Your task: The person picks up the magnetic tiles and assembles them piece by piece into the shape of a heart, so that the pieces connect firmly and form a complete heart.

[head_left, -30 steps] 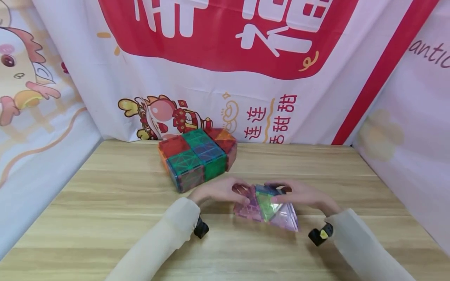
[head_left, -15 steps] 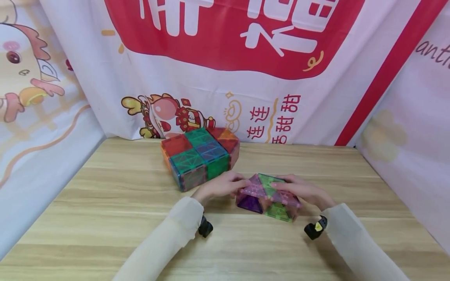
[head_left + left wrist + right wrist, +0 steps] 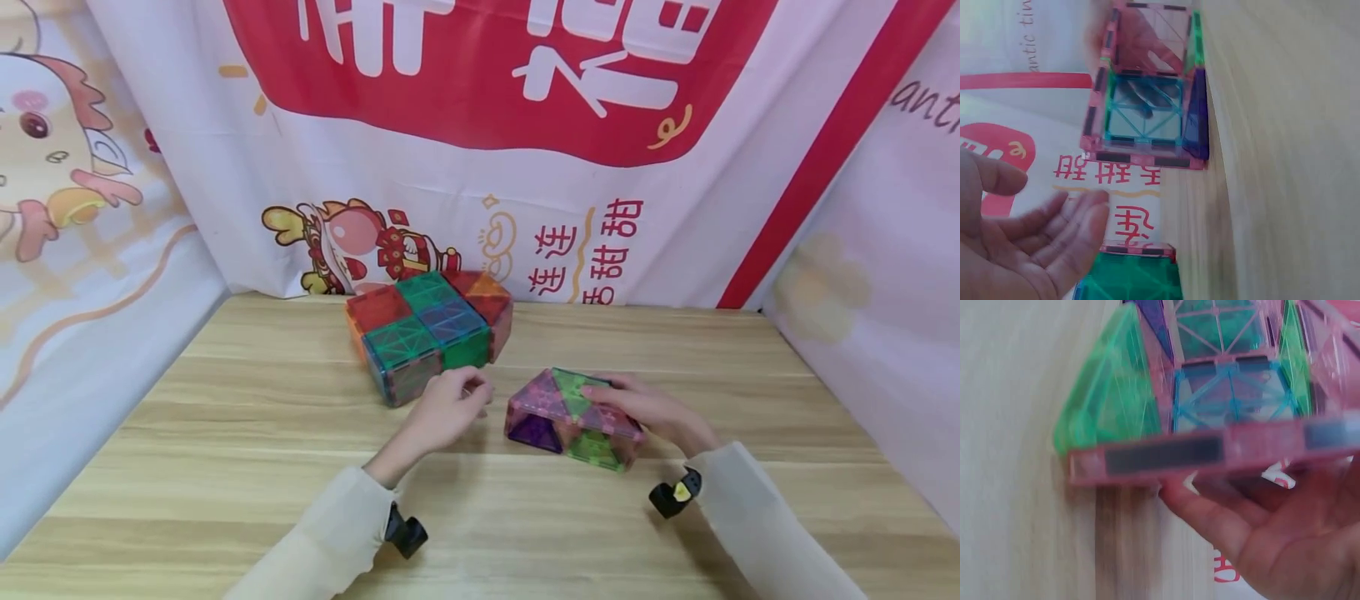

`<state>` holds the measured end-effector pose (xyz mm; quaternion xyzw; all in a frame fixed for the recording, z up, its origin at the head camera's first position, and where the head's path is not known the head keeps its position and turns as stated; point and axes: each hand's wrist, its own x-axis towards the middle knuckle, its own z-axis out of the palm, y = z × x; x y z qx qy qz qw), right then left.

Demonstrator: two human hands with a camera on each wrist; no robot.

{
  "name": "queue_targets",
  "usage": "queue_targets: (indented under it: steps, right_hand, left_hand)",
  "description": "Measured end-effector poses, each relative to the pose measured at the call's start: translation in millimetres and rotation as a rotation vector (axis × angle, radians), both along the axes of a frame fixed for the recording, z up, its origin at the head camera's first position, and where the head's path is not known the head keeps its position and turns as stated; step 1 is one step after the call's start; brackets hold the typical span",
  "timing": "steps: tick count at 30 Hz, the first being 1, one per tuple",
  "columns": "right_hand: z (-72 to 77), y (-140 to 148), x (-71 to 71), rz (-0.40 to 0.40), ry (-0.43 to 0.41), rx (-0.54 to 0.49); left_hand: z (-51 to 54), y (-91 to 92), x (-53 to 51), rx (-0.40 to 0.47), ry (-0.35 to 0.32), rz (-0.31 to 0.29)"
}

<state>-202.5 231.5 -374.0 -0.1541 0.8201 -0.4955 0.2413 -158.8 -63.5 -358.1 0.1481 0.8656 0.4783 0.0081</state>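
A small block of see-through magnetic tiles (image 3: 542, 402), with pink, green and purple pieces, stands on the table right of centre. My right hand (image 3: 651, 408) grips its right end, with a finger over the top; in the right wrist view, that hand (image 3: 1285, 534) lies behind a blurred pink tile edge (image 3: 1166, 457). My left hand (image 3: 452, 404) is off to the block's left, apart from it and holding nothing. In the left wrist view, the left hand (image 3: 1041, 237) has loosely bent fingers, and the hollow block shows a blue tile (image 3: 1144, 109) inside.
A larger magnetic tile build (image 3: 423, 329) in red, green, blue and orange stands farther back, just beyond my left hand. The wooden table (image 3: 247, 467) ends at a printed cloth (image 3: 465, 192) behind, and cloth hangs at both sides too.
The tile block has been tipped so that its open side faces me. My left hand has let go of it and drawn back to the left; the right hand stays on it.
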Motion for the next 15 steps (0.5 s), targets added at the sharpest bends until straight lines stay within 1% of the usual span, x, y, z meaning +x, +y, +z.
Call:
queue_targets:
  steps: [2, 4, 7, 10, 12, 13, 15]
  right_hand:
    - [1.0, -1, 2.8, -0.031, 0.004, 0.002]
    - [2.1, -3, 6.3, -0.058, 0.013, 0.007]
    - [3.4, -9, 12.9, -0.112, 0.018, 0.035]
    - [3.7, -19, 21.1, -0.191, 0.034, 0.075]
    - [3.4, -26, 27.2, -0.242, 0.040, 0.089]
    - [3.2, -30, 30.4, -0.264, 0.040, 0.089]
    - [3.0, -38, 36.4, -0.294, 0.035, 0.078]
  left_hand:
    - [-2.8, 0.6, 6.2, 0.091, -0.100, -0.018]
    - [-6.7, 6.0, 15.0, 0.190, -0.214, -0.048]
    - [-11.0, 21.2, 32.6, 0.376, -0.405, -0.113]
    - [-11.2, 39.0, 46.9, 0.556, -0.547, -0.171]
    - [-10.3, 47.5, 52.1, 0.662, -0.609, -0.201]
    - [-9.6, 50.6, 53.4, 0.707, -0.630, -0.204]
    - [-8.1, 53.3, 54.9, 0.771, -0.649, -0.199]
